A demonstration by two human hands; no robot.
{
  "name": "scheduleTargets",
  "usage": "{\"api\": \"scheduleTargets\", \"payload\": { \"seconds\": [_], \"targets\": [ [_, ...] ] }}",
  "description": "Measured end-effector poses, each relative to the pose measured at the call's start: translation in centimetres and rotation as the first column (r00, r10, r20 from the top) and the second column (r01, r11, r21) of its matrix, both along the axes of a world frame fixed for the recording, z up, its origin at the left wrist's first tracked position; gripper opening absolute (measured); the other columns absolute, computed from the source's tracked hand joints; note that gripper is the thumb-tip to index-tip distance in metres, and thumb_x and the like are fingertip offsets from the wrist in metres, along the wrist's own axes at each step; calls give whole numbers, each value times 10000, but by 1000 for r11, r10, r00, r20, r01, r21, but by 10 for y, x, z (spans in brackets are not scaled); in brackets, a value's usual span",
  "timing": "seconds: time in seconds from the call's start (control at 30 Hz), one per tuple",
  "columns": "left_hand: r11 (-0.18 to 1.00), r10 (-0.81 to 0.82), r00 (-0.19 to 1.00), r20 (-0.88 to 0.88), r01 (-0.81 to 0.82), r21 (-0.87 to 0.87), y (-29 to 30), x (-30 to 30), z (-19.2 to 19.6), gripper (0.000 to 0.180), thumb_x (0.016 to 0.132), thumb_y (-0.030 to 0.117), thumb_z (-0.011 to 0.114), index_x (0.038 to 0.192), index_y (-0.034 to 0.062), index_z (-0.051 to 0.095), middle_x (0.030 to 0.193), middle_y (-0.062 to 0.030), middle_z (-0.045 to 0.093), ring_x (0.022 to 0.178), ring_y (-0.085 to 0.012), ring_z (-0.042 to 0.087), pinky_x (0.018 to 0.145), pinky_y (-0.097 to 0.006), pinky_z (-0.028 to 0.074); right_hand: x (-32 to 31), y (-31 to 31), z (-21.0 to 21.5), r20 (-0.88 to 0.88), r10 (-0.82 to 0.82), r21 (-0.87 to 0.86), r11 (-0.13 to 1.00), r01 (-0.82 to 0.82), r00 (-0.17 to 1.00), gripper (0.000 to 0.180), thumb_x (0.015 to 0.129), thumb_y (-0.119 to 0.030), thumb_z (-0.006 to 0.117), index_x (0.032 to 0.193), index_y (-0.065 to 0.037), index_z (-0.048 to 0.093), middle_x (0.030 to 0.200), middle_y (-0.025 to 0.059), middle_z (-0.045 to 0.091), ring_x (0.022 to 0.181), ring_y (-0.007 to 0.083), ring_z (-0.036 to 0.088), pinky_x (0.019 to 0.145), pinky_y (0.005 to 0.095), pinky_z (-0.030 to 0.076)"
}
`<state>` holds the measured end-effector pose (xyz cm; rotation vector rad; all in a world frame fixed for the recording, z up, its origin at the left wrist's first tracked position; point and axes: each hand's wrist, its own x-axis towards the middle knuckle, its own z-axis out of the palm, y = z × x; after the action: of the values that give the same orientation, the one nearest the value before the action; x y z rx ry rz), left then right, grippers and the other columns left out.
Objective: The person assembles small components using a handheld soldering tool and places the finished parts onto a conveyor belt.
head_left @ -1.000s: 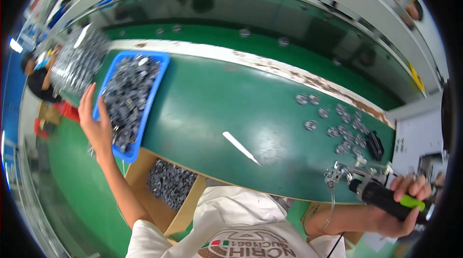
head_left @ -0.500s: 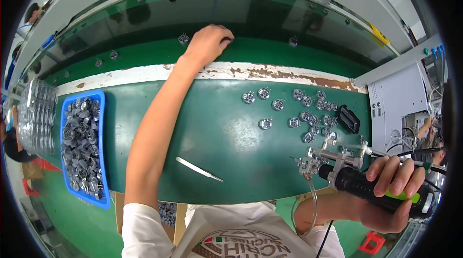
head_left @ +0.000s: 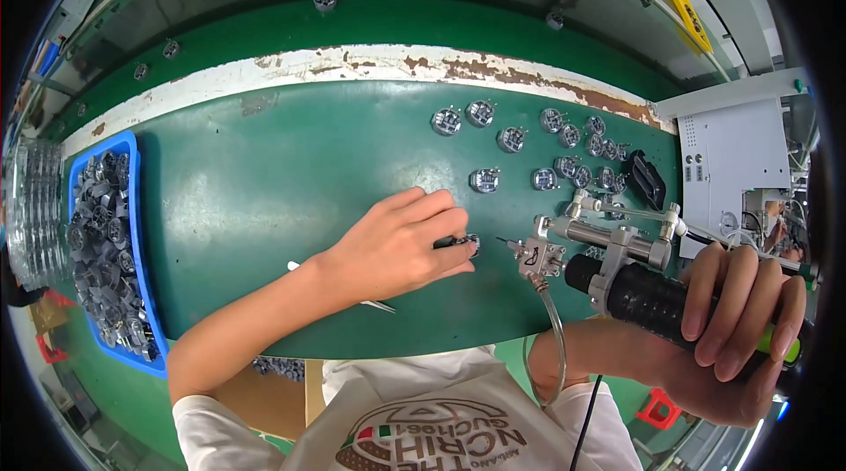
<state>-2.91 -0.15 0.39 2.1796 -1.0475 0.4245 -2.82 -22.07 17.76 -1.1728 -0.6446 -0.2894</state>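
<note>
My left hand (head_left: 401, 242) rests on the green table (head_left: 264, 189) and pinches a small round metal part (head_left: 469, 244) between its fingertips. My right hand (head_left: 731, 330) grips the black and green handle of a powered screwdriver tool (head_left: 617, 264). The tool lies nearly level, and its metal tip points left at the small part, a short gap away. A clear hose hangs from the tool's head.
Several finished round metal parts (head_left: 564, 149) lie scattered at the table's far right, beside a black clip-like piece (head_left: 649, 180). A blue tray (head_left: 106, 242) full of dark parts stands at the left. Tweezers (head_left: 374, 304) lie under my left forearm. A white machine (head_left: 731, 163) stands at right.
My left hand has come back from the far conveyor edge and now holds a small part on the table in front of the tool's tip. The view has swung right.
</note>
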Motion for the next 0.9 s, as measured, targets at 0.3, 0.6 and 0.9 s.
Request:
{"api": "scheduleTargets", "payload": {
  "seconds": [0.3, 0.6, 0.9],
  "targets": [
    [1000, 20, 1000, 22, -20, -15, -4, -1, -9, 131, 782, 147, 824, 903, 133, 776, 903, 25, 607, 895, -164, 606, 677, -310, 459, -11, 18, -6, -25, -439, 31, 898, 440, 898, 206, 801, -216, 652, 735, -139, 472, 510, -49, 483, 361, 17, 420, 357, 167, 362],
    [999, 25, 1000, 9, -24, -31, -4, -2, -11, 117, 776, 140, 826, 876, 129, 766, 882, 24, 598, 874, -159, 607, 668, -309, 455, -12, 22, -8, -35, -448, -76, 892, 445, 893, 227, 770, -230, 675, 710, -150, 470, 489, -60, 470, 343, 9, 411, 367, 145, 367],
    [999, 22, 1000, -8, -22, -48, -3, -1, -10, 114, 772, 131, 820, 872, 129, 763, 861, 26, 589, 849, -151, 602, 659, -304, 443, -9, 24, -17, 2, -540, 40, 841, 539, 842, 236, 764, -229, 683, 723, -151, 465, 485, -58, 456, 354, 10, 423, 385, 144, 363]
  ]
}}
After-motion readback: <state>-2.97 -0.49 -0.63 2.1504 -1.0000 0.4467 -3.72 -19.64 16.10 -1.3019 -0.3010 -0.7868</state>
